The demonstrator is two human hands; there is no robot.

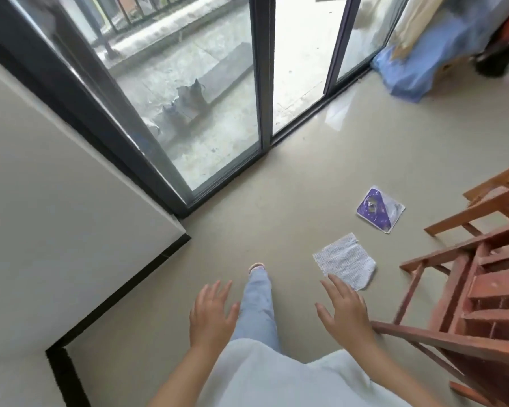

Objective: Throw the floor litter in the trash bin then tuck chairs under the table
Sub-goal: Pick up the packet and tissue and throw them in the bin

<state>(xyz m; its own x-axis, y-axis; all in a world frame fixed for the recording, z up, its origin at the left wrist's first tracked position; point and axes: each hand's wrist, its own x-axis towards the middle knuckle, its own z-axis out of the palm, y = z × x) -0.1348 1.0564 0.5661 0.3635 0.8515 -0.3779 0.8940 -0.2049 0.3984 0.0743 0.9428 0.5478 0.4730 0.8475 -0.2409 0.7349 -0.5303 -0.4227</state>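
Both hands, left hand and right hand, are hovering spread and empty; paper scrap and purple wrapper are lying beside the chair.

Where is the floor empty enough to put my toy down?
Bare beige floor runs between the grey wall, the sliding glass door and the white paper scrap. It is crowded on the right: the purple square wrapper and the paper lie beside the brown wooden chairs.

A home: sliding glass door onto a balcony, wooden chairs.
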